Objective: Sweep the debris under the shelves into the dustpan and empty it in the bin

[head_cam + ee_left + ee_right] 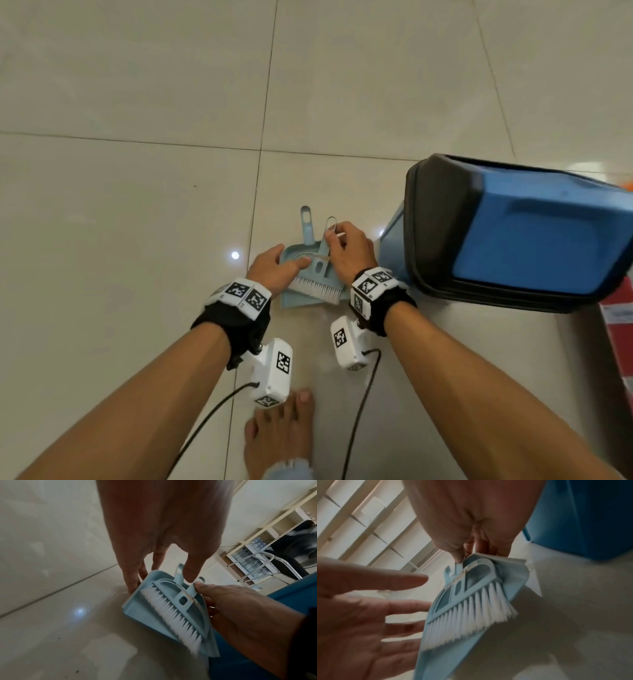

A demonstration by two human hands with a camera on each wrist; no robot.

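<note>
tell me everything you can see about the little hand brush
The brush looks like pale blue plastic with an openwork head, white bristles and a looped handle end. It lies in the matching dustpan on the tiled floor, bristles toward the person. The right hand pinches its handle; the left hand's straight fingers reach its head.

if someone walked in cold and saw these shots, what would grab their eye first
Probably the pale blue dustpan on the tiled floor, with the white-bristled brush nested in it, between both hands. The right hand pinches the brush handle, while the left hand rests straight fingers on the pan's left edge. Next comes the big blue bin with its black rim, just to the right.
</note>
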